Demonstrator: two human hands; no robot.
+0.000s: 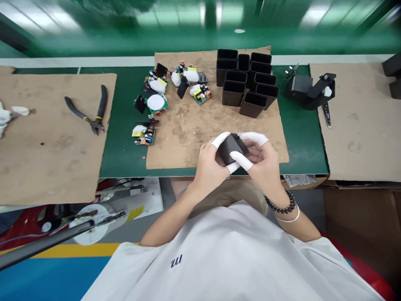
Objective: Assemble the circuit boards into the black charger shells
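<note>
- Far left, the cutters (95, 124) lie with dark handles spread on a cardboard sheet (46, 167), showing no lettering I can make out.
- Next along, circuit boards (156, 103) with yellow, white and black parts; any print on them is too small to read.
- Down on the white shirt (238, 251), a small dark mark (176, 261) like lettering, upside down from here, and I can't read it for certain.
- Here's the left hand (208, 161), white-tipped fingers gripping the black case (230, 148), close to the table's near edge.
- Behind it, a cluster of black housings (251, 108), plain-sided.
- The right hand (265, 162) grips the case too, thumb across it.
- Over right, a slim black tool (326, 115) carries tiny pale marks, unreadable.
</note>
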